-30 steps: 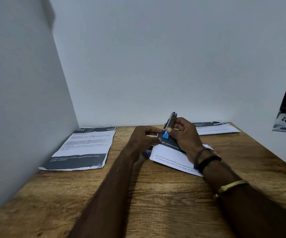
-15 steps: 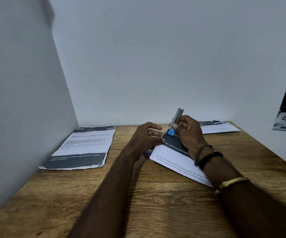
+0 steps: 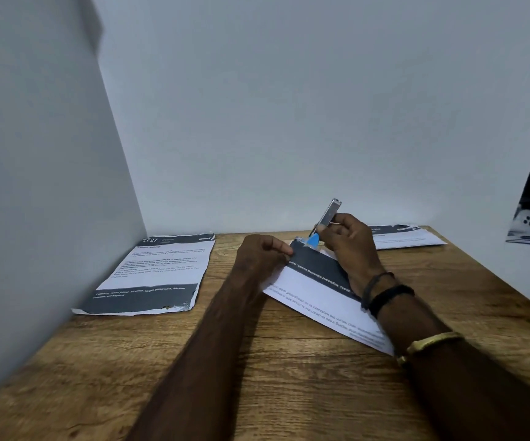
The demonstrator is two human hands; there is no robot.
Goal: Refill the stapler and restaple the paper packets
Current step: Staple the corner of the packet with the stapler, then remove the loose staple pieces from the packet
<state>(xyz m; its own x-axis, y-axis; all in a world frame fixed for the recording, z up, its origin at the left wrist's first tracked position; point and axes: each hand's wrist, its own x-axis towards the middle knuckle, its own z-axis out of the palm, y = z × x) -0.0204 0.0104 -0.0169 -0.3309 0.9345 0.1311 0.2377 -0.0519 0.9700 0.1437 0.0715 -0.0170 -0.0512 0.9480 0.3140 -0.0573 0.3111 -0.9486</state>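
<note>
1. A paper packet (image 3: 152, 275) lies flat near the left wall, well apart from the hands, just as it lay a second ago; whether it is stapled I cannot tell.
2. The left hand (image 3: 262, 257) has closed down onto the near corner of the middle packet (image 3: 317, 288), fingers pinching its dark edge flat to the table (image 3: 257, 377).
3. The right hand (image 3: 351, 246) has lifted the stapler (image 3: 325, 222) higher and tilted it steeper; its fingers are curled shut around the body, metal top pointing up, blue part touching the packet's far corner.
4. A third packet (image 3: 407, 238) lies behind the right hand, untouched.
5. My reading: refilling looks finished and the stapler is being lined up to bite this corner.
</note>
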